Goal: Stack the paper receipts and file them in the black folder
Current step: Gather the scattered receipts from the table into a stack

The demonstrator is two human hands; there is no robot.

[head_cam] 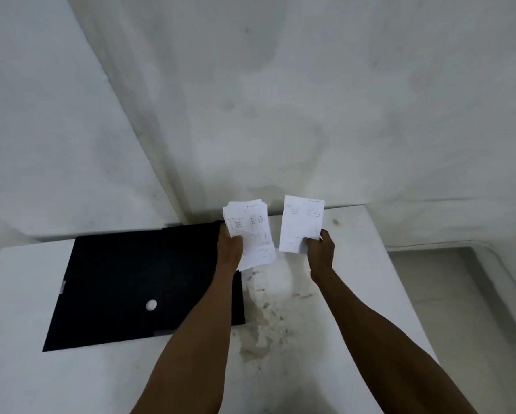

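Note:
My left hand (230, 249) grips a fanned stack of white printed receipts (252, 231) by its lower left edge, above the right edge of the black folder. My right hand (321, 249) pinches a single white receipt (301, 224) by its lower right corner, a short gap to the right of the stack. The black folder (125, 285) lies flat on the white table, left of both hands; it has a round white hole near its lower middle. My left forearm covers part of the folder's right side.
The white table (71, 377) has a stained, scuffed patch (265, 318) between my forearms. Pale walls meet in a corner right behind the table. To the right, beyond the table's edge, a lower grey floor area (448, 282) shows.

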